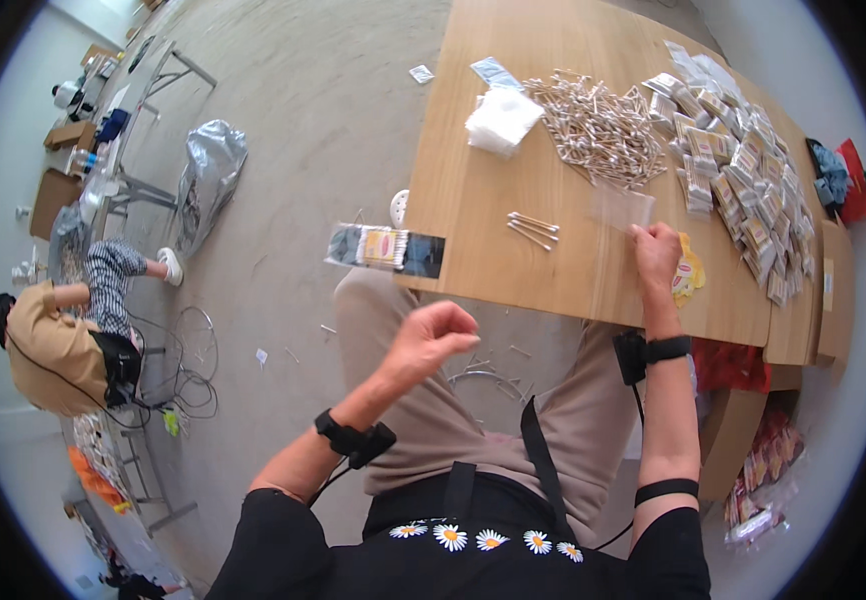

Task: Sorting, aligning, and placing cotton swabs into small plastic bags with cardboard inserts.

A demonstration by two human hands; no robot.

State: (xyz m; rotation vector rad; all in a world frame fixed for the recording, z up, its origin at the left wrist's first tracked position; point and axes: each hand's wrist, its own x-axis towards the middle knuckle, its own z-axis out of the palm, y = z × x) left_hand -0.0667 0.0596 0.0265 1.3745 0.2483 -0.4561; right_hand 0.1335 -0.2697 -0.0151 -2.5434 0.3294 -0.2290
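A clear plastic bag [621, 207] lies near the table's front, its right end pinched in my right hand [658, 250]. Beside that hand are yellow paper labels [691, 272]. My left hand [438, 335] is raised above my lap, fingers curled in, and nothing shows in it. A few loose cotton swabs [533, 230] rest on the wood between the hands. At the table's left corner, a filled pack of cotton swabs [381, 247] with a yellow label sits on a dark, shiny strip [423, 256].
A heap of cotton swabs [598, 125] covers the table's [483, 200] back middle, beside a stack of clear bags [505, 120]. Many filled packs [748, 170] pile up at right. Cardboard boxes [733, 430] stand below. A co-worker [63, 345] sits at far left. Swabs litter the floor.
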